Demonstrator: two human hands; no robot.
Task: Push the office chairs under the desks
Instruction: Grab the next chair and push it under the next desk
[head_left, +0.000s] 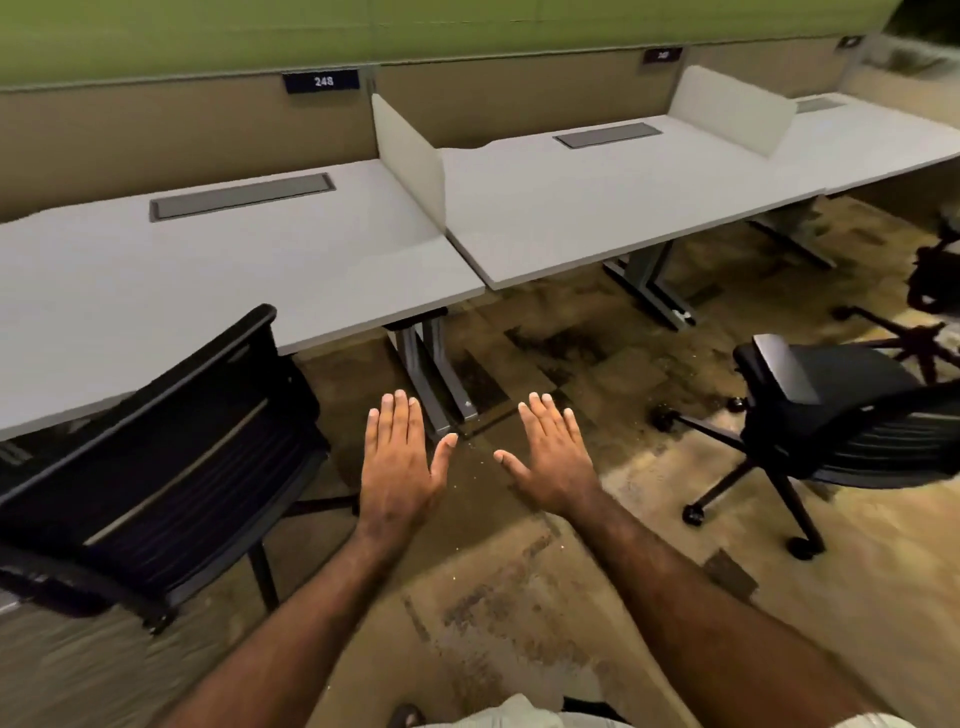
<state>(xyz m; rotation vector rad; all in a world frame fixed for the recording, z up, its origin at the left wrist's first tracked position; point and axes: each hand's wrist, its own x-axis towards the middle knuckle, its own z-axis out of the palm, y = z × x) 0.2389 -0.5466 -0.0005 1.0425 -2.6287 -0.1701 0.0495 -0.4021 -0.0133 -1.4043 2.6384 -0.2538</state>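
A black mesh-backed office chair (156, 467) stands at the left, its backrest facing me and its seat partly under the left grey desk (208, 270). A second black chair (831, 415) on castors stands out on the carpet at the right, away from the middle desk (597, 208). A third black chair (935, 280) shows at the far right edge. My left hand (400, 462) and my right hand (556, 462) are held out flat with palms down between the two nearer chairs, fingers apart, touching nothing.
White divider panels (410, 150) separate the desks, and a third desk (872, 140) runs off to the right. Grey metal desk legs (436, 374) stand just beyond my hands. A tan partition with a "248" label (322, 81) backs the desks. Patterned carpet (519, 597) covers the floor.
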